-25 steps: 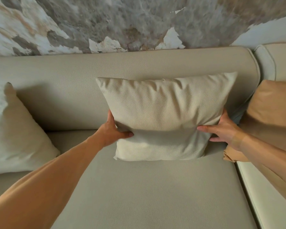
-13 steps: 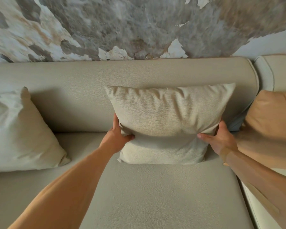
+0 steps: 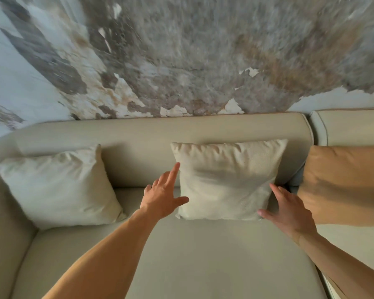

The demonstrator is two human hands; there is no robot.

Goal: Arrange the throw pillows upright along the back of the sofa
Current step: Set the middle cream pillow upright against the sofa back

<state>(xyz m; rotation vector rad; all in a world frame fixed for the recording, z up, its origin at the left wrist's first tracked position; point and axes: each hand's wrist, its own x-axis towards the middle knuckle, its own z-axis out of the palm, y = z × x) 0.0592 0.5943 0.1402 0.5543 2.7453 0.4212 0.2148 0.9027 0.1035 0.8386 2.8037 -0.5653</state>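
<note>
The beige sofa (image 3: 181, 255) carries three throw pillows against its backrest: a white pillow (image 3: 56, 186) at left, a tan pillow (image 3: 343, 184) at right, and the cream middle pillow (image 3: 227, 180) standing upright between them. That one looks light, soft and easily dented, best taken by both side edges. The left hand (image 3: 162, 199) and right hand (image 3: 289, 210) flank it with fingers spread, holding nothing.

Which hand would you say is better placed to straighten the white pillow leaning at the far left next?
Left, probably. The left hand is open beside the middle pillow, on the white pillow's side; the right hand lies beyond the middle pillow.
</note>
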